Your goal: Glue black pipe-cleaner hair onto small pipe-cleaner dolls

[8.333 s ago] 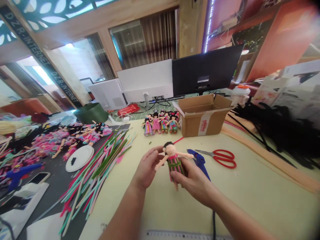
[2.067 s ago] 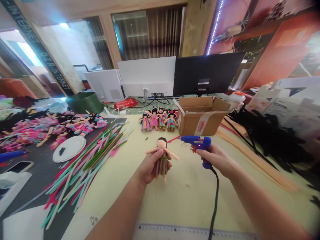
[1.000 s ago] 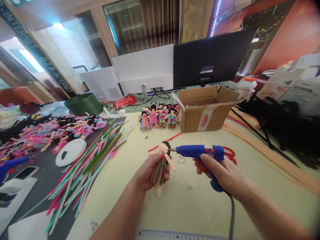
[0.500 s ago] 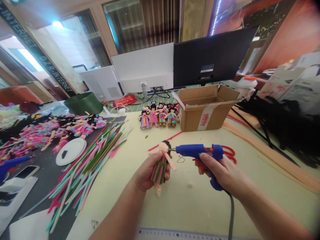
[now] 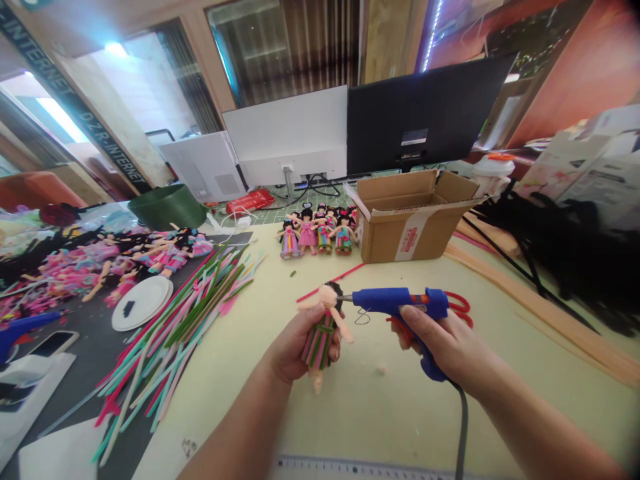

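Note:
My left hand [image 5: 293, 341] is closed around a small pipe-cleaner doll [image 5: 319, 343] with a pink and green striped skirt, pale arms and black hair. In my right hand [image 5: 443, 340] is a blue hot glue gun [image 5: 383, 300], its fingers around the handle by the orange trigger. The metal nozzle points left and meets the side of the doll's head at the black hair; whether glue is coming out cannot be made out. A thin bent dark wire [image 5: 363, 317] lies on the table just below the nozzle.
Finished dolls [image 5: 320, 230] stand beside an open cardboard box [image 5: 410, 230]. Coloured pipe cleaners [image 5: 185, 340] and a white plate [image 5: 143, 303] lie to the left. Red-handled scissors [image 5: 460, 308] rest behind my right hand. A ruler [image 5: 360, 467] runs along the near edge. The gun's cord [image 5: 463, 427] trails toward me.
The glue gun has shifted very slightly to the right. The doll and my left hand stay almost where they were.

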Demonstrator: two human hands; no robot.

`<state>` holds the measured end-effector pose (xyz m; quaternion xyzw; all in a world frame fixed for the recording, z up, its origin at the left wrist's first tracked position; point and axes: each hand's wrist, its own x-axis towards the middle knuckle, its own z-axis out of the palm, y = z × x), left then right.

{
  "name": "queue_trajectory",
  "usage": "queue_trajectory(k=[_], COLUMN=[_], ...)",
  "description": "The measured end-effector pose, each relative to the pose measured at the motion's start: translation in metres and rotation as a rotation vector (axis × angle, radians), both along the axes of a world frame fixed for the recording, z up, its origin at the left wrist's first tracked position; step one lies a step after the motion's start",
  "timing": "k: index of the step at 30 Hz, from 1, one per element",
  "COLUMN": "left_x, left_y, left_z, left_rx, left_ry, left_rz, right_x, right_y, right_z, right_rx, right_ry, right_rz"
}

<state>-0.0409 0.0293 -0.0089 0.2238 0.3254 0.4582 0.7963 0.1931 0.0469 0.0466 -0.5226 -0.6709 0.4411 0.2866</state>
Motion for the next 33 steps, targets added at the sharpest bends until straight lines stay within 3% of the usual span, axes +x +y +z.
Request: queue_trajectory(k=[33], left_x=[0.0000], left_y=[-0.0013], left_z=[-0.0007], left_rx=[0.005], left_ry=[0.014], left_rz=[-0.021], right_x=[0.0027], right_y=[0.0019], right_z=[-0.0023], right_rx=[-0.030], right_ry=[0.001], right_rz=[0.002])
